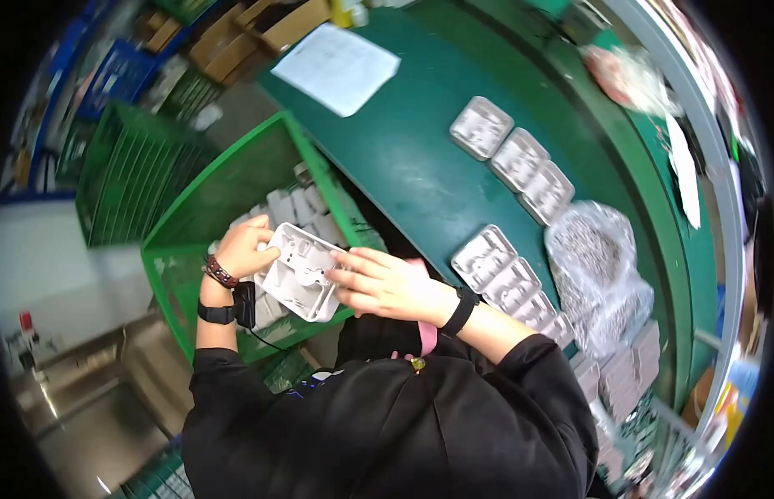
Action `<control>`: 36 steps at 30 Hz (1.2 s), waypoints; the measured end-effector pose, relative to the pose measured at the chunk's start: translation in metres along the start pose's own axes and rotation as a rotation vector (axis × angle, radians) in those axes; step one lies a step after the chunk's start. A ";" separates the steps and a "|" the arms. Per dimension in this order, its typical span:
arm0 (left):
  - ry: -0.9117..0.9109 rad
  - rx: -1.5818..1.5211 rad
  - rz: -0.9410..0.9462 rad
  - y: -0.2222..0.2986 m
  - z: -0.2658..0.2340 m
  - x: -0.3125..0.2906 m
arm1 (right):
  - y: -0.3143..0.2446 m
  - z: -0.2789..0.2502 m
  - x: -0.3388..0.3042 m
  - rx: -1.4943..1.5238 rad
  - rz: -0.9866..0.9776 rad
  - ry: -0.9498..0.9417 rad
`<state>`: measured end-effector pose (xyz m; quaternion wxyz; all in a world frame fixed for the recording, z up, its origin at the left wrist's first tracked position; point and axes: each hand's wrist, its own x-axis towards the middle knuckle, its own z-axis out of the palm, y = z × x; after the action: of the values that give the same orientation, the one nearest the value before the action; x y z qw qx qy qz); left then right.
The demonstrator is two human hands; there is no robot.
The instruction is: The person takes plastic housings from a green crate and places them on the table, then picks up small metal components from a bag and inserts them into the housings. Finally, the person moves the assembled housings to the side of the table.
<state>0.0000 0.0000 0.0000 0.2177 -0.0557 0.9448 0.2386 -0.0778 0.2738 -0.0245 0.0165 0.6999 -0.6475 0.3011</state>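
A white plastic housing (308,293) with raised posts and compartments is tilted over the green crate (319,179), its inside facing up. My left hand (244,249) grips its upper left edge, the thumb reaching over the rim. My right hand (385,285) lies across the housing's right side with fingers stretched and apart; whether it bears any weight I cannot tell. Beneath, several white pieces (281,206) lie heaped in the crate, partly hidden by the housing and my left arm.
On the green table (387,158) to the right, similar housings stand in a far row (518,160) and a nearer row (512,284). Beside them sits a clear bag (593,249) of small grey parts. A white paper sheet (337,68) lies at the far end. Another green crate (133,170) stands left.
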 end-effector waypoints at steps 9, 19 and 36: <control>0.304 -0.246 0.392 0.105 -0.002 0.086 | -0.009 -0.033 -0.079 -0.303 0.374 0.071; 0.543 -1.317 0.263 0.106 0.065 0.118 | 0.058 0.088 -0.143 -0.379 0.964 -0.079; 0.372 -0.074 0.396 0.123 0.185 0.177 | 0.027 0.069 -0.160 -0.183 1.065 0.145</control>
<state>-0.1133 0.1958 -0.1716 -0.0129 0.0791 0.9517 0.2964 -0.0721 0.3843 -0.1619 -0.0328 0.2480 -0.9333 0.2575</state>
